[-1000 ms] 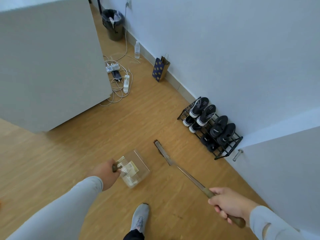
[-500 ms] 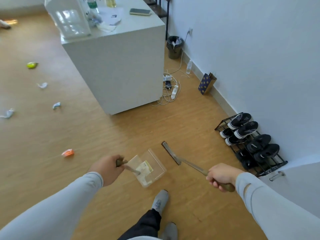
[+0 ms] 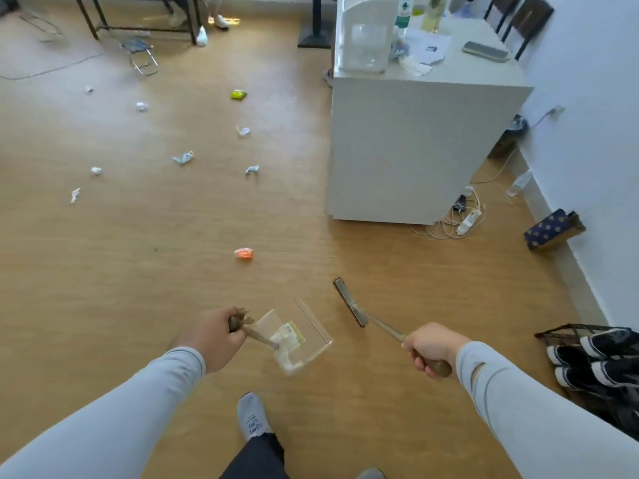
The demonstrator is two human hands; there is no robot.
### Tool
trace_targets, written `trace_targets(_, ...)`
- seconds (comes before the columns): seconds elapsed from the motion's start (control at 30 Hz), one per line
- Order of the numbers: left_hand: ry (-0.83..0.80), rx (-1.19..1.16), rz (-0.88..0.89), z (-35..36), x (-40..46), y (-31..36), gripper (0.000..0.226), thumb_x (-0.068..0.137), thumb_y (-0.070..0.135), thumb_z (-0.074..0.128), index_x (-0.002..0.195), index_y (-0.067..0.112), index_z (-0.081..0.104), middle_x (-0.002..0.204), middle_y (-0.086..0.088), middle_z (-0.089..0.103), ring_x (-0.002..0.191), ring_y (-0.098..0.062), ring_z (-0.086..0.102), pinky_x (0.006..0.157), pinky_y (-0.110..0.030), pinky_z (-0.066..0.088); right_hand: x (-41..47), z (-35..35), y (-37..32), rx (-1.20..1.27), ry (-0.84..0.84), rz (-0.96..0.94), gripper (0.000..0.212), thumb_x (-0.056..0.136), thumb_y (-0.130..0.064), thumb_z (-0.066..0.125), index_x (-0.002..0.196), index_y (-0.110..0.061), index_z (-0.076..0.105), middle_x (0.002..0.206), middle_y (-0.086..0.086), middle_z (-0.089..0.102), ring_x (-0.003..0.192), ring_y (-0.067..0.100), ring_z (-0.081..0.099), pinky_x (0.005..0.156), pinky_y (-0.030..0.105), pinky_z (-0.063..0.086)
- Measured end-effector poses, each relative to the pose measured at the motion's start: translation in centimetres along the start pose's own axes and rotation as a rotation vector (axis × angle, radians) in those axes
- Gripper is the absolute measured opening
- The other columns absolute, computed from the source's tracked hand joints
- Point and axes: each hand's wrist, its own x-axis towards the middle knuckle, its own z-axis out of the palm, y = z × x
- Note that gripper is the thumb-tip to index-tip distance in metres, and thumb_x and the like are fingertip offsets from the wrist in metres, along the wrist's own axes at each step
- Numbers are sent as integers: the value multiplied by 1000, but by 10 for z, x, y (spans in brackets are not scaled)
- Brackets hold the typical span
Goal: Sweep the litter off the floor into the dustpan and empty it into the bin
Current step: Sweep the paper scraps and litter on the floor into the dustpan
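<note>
Your left hand [image 3: 211,335] clenches the handle of the clear dustpan [image 3: 298,335], which already holds pale scraps. Your right hand [image 3: 427,347] grasps the brush [image 3: 349,301], its long head pointing forward and left. The orange wrapper [image 3: 244,253] lies ahead, slightly left of both tools and nearer the dustpan. Beyond it I count one yellow-green wrapper [image 3: 238,94] and about seven white paper scraps [image 3: 183,158] on the floor [image 3: 121,271]. The bin [image 3: 517,124] peeks from behind the counter [image 3: 408,146].

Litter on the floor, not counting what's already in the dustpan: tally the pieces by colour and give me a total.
White or pale crumpled scraps: 7
Orange wrapper: 1
Yellow-green wrapper: 1
Total: 9
</note>
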Motion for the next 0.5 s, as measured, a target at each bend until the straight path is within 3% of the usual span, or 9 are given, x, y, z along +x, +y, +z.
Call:
trace_targets(0.27,21,-111,-103,-67,67,-140,37,94,45,60,130,37,64,116,13,71,101,-19,67,84,-32,55,3,99,-149,-106,4,20,12,95,-12,56,86,-6,61,59,5,55,40,14,49,45,20,38)
trace_targets(0.5,42,-120,-157,-115,123,-212,25,93,46,59,114,34,67,107,8,73,95,-22,68,82,-34,56,-7,152,-257,-154,6,-28,10,93,-11,56,85,-6,61,61,6,57,42,14,49,45,21,38)
